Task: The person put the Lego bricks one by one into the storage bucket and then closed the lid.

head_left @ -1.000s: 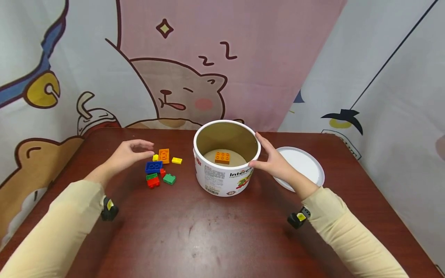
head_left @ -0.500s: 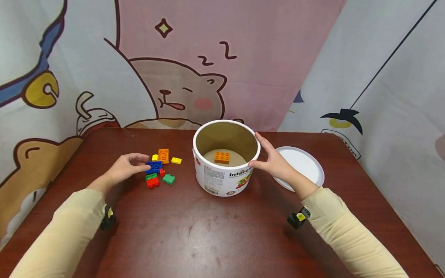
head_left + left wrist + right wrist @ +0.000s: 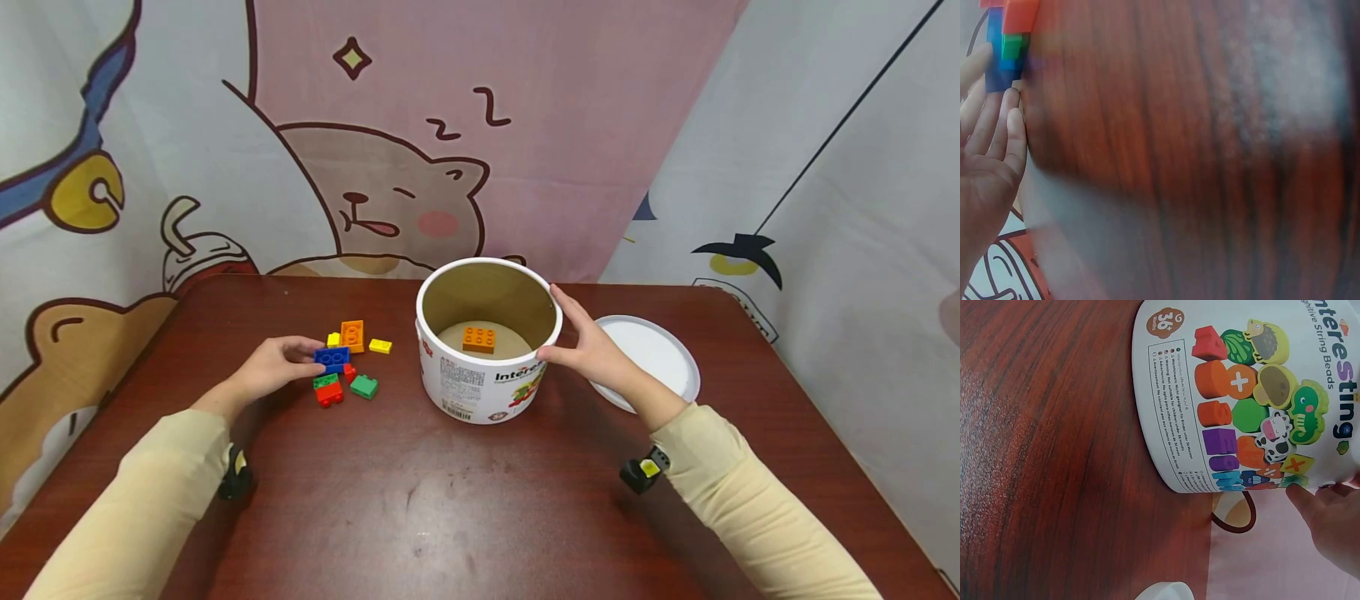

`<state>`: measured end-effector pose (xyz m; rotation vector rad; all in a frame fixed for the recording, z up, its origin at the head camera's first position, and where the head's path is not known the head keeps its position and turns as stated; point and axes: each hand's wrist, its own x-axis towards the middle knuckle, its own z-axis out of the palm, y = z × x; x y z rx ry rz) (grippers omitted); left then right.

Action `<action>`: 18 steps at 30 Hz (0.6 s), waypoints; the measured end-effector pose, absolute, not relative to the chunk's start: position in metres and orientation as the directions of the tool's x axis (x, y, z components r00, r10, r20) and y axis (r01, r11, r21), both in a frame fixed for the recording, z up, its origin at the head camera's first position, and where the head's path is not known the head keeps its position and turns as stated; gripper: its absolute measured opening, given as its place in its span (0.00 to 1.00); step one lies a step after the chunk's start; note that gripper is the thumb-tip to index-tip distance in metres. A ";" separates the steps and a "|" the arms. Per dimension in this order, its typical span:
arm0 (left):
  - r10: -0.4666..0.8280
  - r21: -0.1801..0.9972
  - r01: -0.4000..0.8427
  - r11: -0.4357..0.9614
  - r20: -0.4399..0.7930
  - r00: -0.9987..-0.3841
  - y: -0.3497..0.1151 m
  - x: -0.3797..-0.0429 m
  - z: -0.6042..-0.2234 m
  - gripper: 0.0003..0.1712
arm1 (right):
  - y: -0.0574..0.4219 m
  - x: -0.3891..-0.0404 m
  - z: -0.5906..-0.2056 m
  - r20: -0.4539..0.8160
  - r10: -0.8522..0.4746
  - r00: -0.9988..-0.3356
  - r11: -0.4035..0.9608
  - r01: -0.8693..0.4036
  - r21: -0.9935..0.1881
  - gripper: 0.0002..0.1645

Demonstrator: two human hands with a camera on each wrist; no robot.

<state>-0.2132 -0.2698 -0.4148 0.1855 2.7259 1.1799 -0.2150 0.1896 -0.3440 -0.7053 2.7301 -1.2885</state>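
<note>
While the left hand (image 3: 273, 365) pinches a rectangular blue brick (image 3: 333, 360) toward the far left corner of the desk (image 3: 420, 500), the right hand (image 3: 592, 354) holds the side of a white open tub (image 3: 457, 379) near the far edge; inside lies one studded orange brick (image 3: 478, 340), and the label (image 3: 1260, 406) reads "String Beads" and "36+ Months".

Pale yellow sleeve (image 3: 135, 508) at lower left, matching creased sleeve (image 3: 757, 500) at lower right, black wrist camera (image 3: 233, 485) with yellow patch (image 3: 240, 460) left of centre, another boxy black camera (image 3: 634, 477) with yellow square (image 3: 649, 468) right of centre
</note>
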 end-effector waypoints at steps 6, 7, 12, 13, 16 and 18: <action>0.173 0.717 0.047 0.695 -0.104 -0.979 -0.272 -0.213 -0.412 0.28 | 0.190 -0.216 -0.346 0.158 -0.415 -0.896 0.545 -0.383 -0.746 0.68; 0.171 0.715 0.045 0.698 -0.105 -0.980 -0.273 -0.212 -0.411 0.28 | 0.190 -0.216 -0.346 0.158 -0.415 -0.896 0.545 -0.383 -0.746 0.68; 0.149 0.727 0.014 0.687 -0.122 -0.981 -0.275 -0.209 -0.403 0.30 | 0.190 -0.215 -0.345 0.148 -0.419 -0.896 0.546 -0.378 -0.748 0.67; 0.143 0.733 0.002 0.680 -0.130 -0.981 -0.276 -0.209 -0.401 0.30 | 0.190 -0.215 -0.344 0.146 -0.419 -0.896 0.546 -0.377 -0.748 0.67; 0.128 0.729 -0.008 0.684 -0.130 -0.983 -0.277 -0.207 -0.396 0.31 | 0.190 -0.215 -0.344 0.144 -0.418 -0.897 0.545 -0.375 -0.750 0.66; 0.121 0.735 -0.012 0.678 -0.128 -0.984 -0.279 -0.206 -0.393 0.31 | 0.190 -0.215 -0.344 0.141 -0.417 -0.898 0.548 -0.372 -0.750 0.66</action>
